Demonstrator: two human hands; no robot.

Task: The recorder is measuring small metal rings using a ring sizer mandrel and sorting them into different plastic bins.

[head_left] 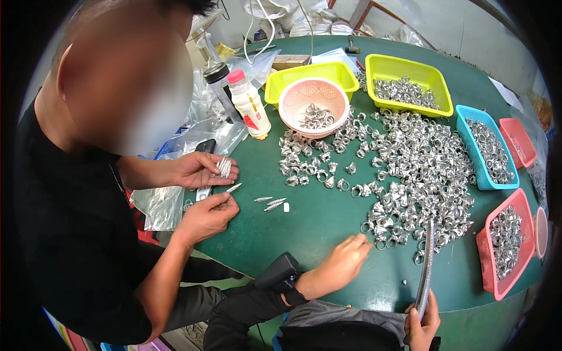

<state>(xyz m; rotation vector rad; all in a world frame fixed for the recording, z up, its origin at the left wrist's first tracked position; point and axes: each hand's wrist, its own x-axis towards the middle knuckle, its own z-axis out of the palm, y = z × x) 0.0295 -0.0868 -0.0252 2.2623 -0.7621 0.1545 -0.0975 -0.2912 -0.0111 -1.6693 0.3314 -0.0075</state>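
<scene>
Rod (427,263) at 4 o'clock: long, slim, grey metal, shiny, slight bow, tip toward 12. Right grip (424,329) closed round its lower end. Rings (415,167) heaped at 3 o'clock on the green counter (316,219), silver, chunky heads. Left grip (344,258) at the rod's 9 o'clock, fingers bunched; can't tell if it holds anything. Rod's lower end mostly hidden by the fingers, right forearm cut off at 6 o'clock edge. Can't tell if tip touches rings.
</scene>
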